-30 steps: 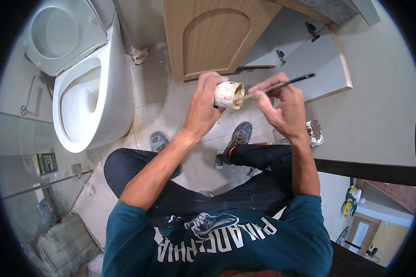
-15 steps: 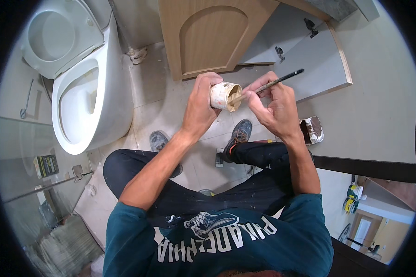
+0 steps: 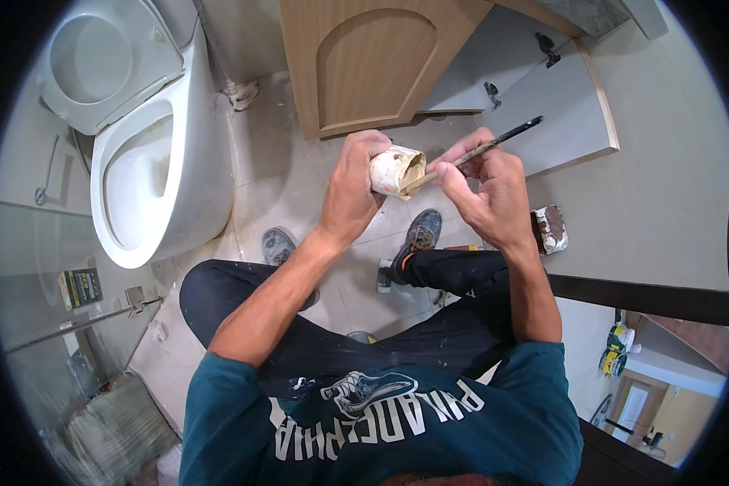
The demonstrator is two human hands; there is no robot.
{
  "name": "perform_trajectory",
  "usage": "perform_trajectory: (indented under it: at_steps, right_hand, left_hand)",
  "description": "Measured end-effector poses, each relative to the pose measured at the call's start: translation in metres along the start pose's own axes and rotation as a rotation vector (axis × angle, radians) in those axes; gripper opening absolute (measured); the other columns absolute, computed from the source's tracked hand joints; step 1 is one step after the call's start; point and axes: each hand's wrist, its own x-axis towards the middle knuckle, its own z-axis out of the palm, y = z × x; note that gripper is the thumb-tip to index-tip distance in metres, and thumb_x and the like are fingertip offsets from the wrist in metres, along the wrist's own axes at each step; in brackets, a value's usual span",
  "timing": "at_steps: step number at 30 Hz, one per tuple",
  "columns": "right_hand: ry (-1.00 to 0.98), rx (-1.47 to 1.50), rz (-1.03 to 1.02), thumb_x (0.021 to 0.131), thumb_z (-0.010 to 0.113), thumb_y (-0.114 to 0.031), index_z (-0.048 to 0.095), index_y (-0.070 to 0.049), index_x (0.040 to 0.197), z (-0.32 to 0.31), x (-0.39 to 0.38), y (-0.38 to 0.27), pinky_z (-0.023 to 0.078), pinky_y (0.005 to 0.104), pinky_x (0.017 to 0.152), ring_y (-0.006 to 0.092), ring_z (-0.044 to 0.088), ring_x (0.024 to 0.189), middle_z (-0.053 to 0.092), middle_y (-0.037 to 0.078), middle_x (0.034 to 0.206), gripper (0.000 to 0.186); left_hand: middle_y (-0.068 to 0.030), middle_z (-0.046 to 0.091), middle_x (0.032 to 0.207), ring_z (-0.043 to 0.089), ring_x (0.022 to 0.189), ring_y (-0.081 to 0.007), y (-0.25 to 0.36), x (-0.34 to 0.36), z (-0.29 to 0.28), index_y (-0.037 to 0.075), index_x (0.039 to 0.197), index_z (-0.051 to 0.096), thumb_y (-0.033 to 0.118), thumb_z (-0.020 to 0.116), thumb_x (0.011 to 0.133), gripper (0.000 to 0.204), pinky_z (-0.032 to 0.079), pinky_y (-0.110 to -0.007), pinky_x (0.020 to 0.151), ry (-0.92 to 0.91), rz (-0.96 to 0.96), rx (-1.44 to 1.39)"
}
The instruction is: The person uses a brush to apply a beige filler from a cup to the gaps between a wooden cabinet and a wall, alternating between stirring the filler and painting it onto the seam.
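Gripping crusted white cup (image 3: 390, 171) in left hand (image 3: 351, 183), tipped mouth-right. Pinching thin stick (image 3: 500, 141) in right hand (image 3: 494, 188), with lower end at cup's mouth. Holding both right of toilet (image 3: 196, 178).

Evenly, brightly lit — softly shadowed across the floor (image 3: 261, 166), fairly sharp mid-frame — bowed and blackened toward the rim.

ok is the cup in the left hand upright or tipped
Tipped: the white cup shows its side from above, its open mouth facing the right hand.
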Motion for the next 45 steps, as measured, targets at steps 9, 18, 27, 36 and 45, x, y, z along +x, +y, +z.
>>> perform_trajectory:
  at_steps: [9,18,27,36,45]
  right_hand:
    - [0.043,0.176,0.113,0.096,0.076,-0.008,0.068,0.005,0.099,0.005,-0.005,0.004,0.058,0.0297,0.067,0.0147,0.072,0.072,0.071,0.008,0.081,0.015]
    - [0.073,0.132,0.108,0.097,0.077,-0.008,0.067,0.004,0.097,0.002,-0.001,0.001,0.059,0.0286,0.068,0.0124,0.074,0.075,0.071,0.007,0.081,0.015]
    - [0.122,0.26,0.129,0.1,0.074,-0.005,0.069,0.005,0.1,0.006,0.0,0.004,0.061,0.0286,0.072,0.0136,0.075,0.079,0.075,0.01,0.091,0.011]
    - [0.092,0.041,-0.024,0.096,0.075,-0.003,0.071,0.003,0.105,0.0,0.002,0.011,0.062,0.0303,0.077,0.0166,0.076,0.083,0.077,0.011,0.096,0.011]
    - [0.076,0.011,-0.093,0.095,0.074,-0.001,0.069,0.004,0.104,-0.009,0.005,0.014,0.062,0.0306,0.079,0.0176,0.077,0.085,0.078,0.011,0.096,0.011]
  left_hand:
    - [-0.0187,0.063,0.132,0.067,0.116,-0.0408,-0.003,-0.004,0.003,0.004,0.126,0.055,-0.017,0.082,0.07,0.065,0.057,-0.045,0.093,-0.009,0.026,0.009]
    - [-0.0187,0.063,0.131,0.067,0.116,-0.0409,-0.006,-0.004,0.0,0.005,0.126,0.055,-0.018,0.082,0.068,0.068,0.057,-0.046,0.095,0.022,0.036,0.019]
    - [-0.0176,0.063,0.128,0.068,0.117,-0.0352,-0.01,-0.005,0.001,0.005,0.133,0.055,-0.004,0.096,0.068,0.078,0.057,-0.042,0.1,0.022,0.0,0.052]
    - [-0.0183,0.056,0.131,0.062,0.123,-0.0347,0.011,-0.004,0.006,0.002,0.145,0.049,0.0,0.088,0.07,0.084,0.054,-0.042,0.103,-0.069,-0.186,-0.106]
    - [-0.0188,0.061,0.137,0.066,0.125,-0.0303,-0.003,-0.001,0.009,0.006,0.127,0.042,-0.009,0.086,0.071,0.073,0.054,-0.042,0.107,-0.148,-0.213,-0.191]
